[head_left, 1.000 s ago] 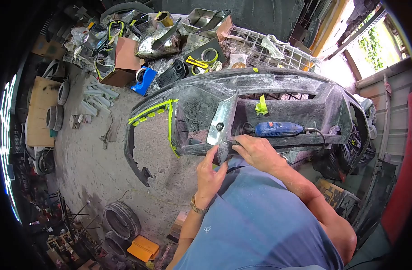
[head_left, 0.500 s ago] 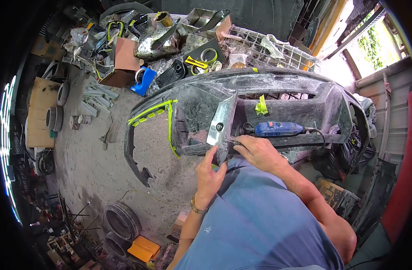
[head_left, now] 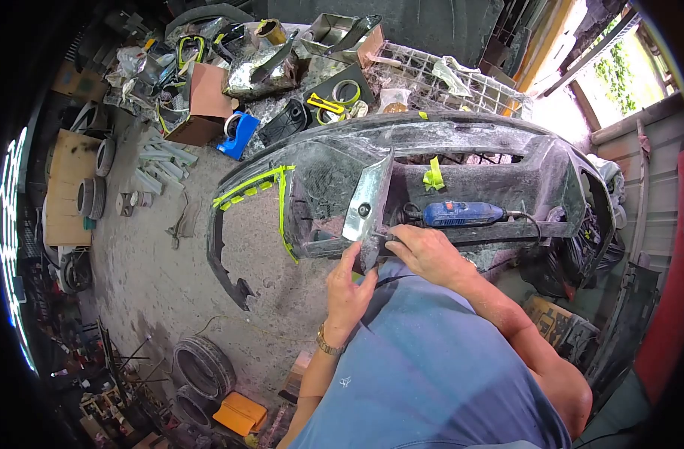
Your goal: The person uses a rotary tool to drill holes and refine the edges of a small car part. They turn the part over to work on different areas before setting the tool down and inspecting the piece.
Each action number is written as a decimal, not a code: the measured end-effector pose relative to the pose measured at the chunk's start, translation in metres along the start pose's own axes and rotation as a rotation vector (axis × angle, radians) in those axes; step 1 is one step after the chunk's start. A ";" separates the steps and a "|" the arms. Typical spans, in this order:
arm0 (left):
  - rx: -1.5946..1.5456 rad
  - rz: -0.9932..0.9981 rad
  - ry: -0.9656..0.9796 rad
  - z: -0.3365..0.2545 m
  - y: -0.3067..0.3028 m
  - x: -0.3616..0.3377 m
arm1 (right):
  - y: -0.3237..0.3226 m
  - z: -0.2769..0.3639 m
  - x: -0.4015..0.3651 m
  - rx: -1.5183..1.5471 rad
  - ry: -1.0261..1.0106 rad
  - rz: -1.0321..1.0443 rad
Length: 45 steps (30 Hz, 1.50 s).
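A long, shiny silver panel piece (head_left: 368, 196) with a round dark spot stands tilted in front of a dusty black car bumper (head_left: 327, 179). My left hand (head_left: 349, 288) grips its lower end between thumb and fingers. My right hand (head_left: 429, 254) is closed in a pinch at the right edge of this piece; what sits between the fingertips is too small to make out. Just beyond my right hand, a blue rotary tool (head_left: 461, 215) with a cord lies on the bumper. Yellow-green masking tape (head_left: 282, 209) lines a cut-out at the bumper's left.
Behind the bumper is a cluttered surface with a blue tape dispenser (head_left: 238, 135), a cardboard box (head_left: 207, 101) and a wire rack (head_left: 476, 82). Tyres (head_left: 203, 367) and an orange item (head_left: 238, 414) lie on the floor at lower left. A black bag (head_left: 559, 262) sits at right.
My right hand's fingertips have shifted slightly left, closer to the silver piece. My left hand and the silver piece have hardly moved.
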<state>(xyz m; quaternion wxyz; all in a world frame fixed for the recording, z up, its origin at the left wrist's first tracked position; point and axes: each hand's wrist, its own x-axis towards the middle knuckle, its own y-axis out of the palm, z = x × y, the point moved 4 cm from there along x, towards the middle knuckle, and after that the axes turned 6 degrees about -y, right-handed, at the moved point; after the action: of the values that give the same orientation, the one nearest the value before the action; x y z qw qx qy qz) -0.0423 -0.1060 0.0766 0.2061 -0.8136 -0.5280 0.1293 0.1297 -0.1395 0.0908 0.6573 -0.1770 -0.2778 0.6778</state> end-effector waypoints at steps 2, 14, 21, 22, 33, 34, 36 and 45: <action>-0.014 0.004 -0.013 -0.001 -0.001 0.000 | 0.000 0.000 0.000 0.004 -0.004 -0.015; -0.015 0.009 -0.023 0.000 0.001 0.001 | 0.000 -0.002 0.000 0.121 0.067 0.042; -0.021 0.021 -0.035 -0.002 0.000 0.002 | -0.001 -0.002 0.005 0.143 0.075 0.077; -0.020 0.021 -0.035 -0.001 0.000 0.002 | -0.001 -0.002 0.005 0.142 0.105 0.068; 0.014 0.018 -0.029 0.000 0.001 0.004 | -0.001 -0.004 0.009 0.186 0.073 0.127; 0.014 0.019 -0.030 0.000 0.001 0.004 | -0.001 -0.005 0.009 0.193 0.084 0.129; 0.006 0.022 -0.030 -0.001 0.001 0.006 | 0.001 -0.009 0.008 0.166 0.103 0.097; -0.011 0.034 -0.043 0.002 0.001 0.006 | 0.001 0.000 0.005 0.221 0.088 0.144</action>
<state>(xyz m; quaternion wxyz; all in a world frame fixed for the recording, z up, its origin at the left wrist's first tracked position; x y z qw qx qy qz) -0.0391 -0.1003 0.0746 0.1879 -0.8207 -0.5190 0.1475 0.1290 -0.1349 0.0909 0.6340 -0.1525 -0.1586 0.7413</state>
